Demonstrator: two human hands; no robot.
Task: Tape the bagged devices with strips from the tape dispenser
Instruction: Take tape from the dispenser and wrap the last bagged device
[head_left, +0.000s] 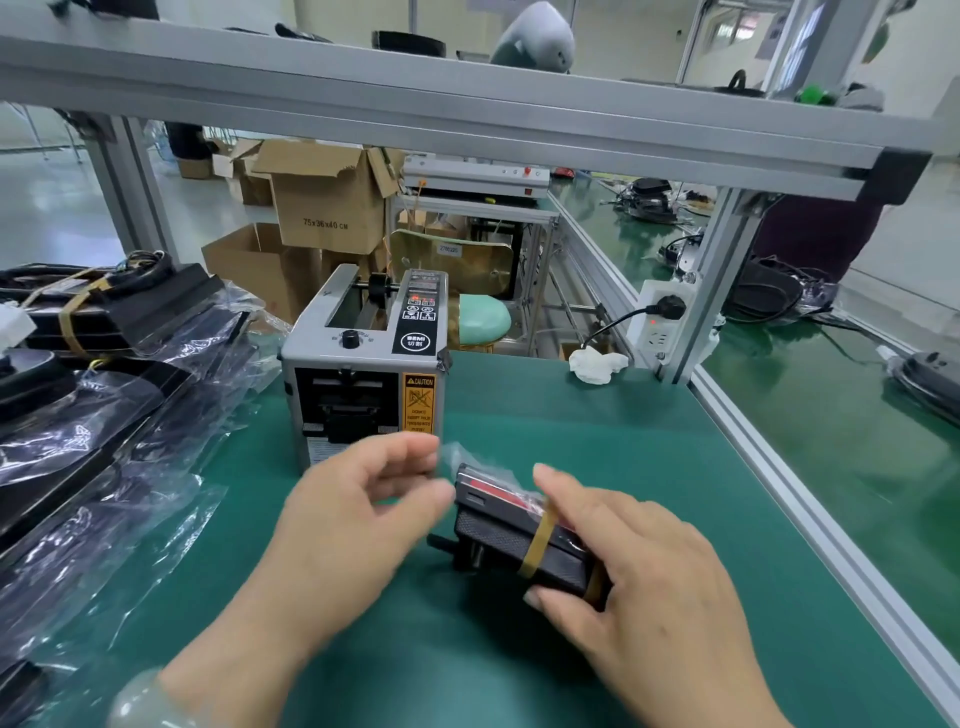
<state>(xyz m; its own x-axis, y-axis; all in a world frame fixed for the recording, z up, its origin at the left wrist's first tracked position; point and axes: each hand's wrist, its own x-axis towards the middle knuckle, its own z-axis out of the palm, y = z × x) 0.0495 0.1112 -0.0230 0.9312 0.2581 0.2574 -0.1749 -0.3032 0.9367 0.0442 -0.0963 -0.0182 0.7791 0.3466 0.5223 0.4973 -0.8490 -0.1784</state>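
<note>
Right hand is gripping the bagged device; left hand is blurred, unclear. Keep the flap flat; tape dispenser is standing at twelve o'clock.

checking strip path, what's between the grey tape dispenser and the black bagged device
Head view: the left hand and the clear plastic bag's loose end; the right hand grips the black bagged device.
</note>
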